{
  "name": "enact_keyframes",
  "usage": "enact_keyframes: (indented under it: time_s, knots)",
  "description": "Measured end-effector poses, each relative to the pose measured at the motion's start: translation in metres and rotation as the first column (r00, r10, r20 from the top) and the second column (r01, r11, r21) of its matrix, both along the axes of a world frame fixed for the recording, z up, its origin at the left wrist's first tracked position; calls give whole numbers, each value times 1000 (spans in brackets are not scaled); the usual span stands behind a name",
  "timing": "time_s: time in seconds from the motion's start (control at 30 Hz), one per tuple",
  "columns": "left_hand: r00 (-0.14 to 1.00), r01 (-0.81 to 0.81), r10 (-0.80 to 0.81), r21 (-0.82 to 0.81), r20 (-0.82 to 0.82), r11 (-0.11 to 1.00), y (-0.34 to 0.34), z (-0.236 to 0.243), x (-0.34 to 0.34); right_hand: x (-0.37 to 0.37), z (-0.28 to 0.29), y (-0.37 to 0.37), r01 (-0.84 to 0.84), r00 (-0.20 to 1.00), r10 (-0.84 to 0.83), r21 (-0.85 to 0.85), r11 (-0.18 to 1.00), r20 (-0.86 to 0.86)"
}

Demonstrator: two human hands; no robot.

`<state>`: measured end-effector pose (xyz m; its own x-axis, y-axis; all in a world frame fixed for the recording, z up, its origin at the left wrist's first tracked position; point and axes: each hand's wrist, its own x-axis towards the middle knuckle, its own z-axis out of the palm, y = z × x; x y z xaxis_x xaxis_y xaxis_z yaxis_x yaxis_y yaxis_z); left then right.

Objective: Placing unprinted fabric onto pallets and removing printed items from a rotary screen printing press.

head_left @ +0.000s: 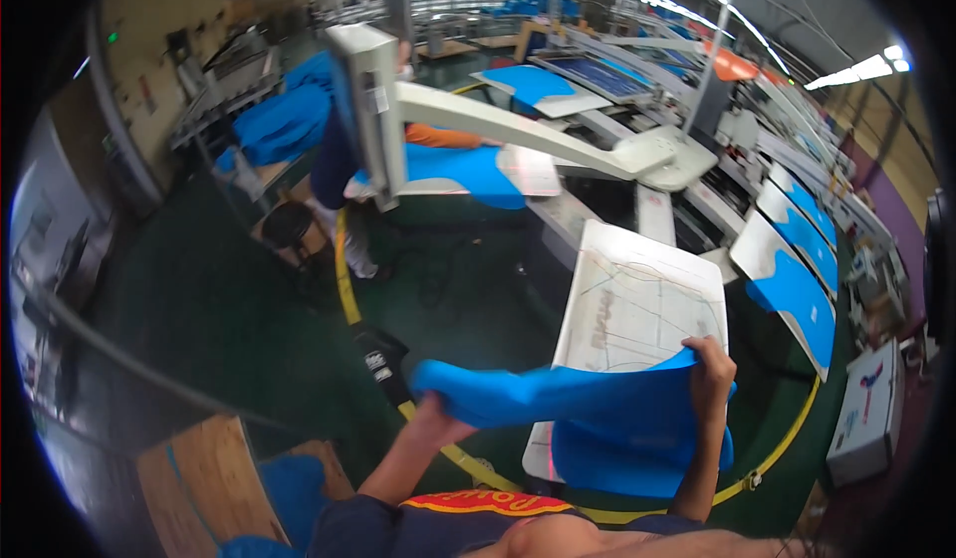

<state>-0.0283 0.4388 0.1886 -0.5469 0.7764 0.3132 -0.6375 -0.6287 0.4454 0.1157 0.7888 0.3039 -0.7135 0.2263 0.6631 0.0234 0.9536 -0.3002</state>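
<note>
A blue piece of cloth (597, 401) is stretched between my two hands, over the near part of a white board (647, 279). My left hand (440, 425) is closed on its left end, out past the board's left edge. At the other side my right hand (711, 367) pinches the cloth's upper edge near the board's right side. The lower part of the cloth hangs over the near end of the board. Faint curved and straight lines mark the bare far part of the board.
More white boards with blue cloth pieces (805, 304) ring the machine at right. A pale jointed arm with a panel (378, 110) stands ahead. A person with an orange sleeve (441, 137) works beyond it. A yellow band (346, 269) curves along the floor; a wooden table (204, 478) is lower left.
</note>
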Motion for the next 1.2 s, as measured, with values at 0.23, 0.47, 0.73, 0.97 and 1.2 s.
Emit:
enact_keyframes:
  time_s: [0.23,0.47,0.73,0.97,1.2]
  knots:
    - [731,-683,682,56,42,728,-184,36,81,-48,54,-134,-451,890,457,146,881,-8]
    - [253,-933,967,-273,-39,233,-367,73,207,-41,61,-265,-875,130,883,-366,315,451]
    - [-19,-966,985,-259,170,26,-433,44,393,-32,-42,-360,-874,15,789,-376,309,614]
    - [-243,-963,970,-124,2,-241,-417,26,517,-39,-52,-426,-773,-73,773,-526,356,630]
    - [-594,-803,789,73,-153,-591,-362,31,625,-42,-45,-493,-719,-221,956,-694,-28,191]
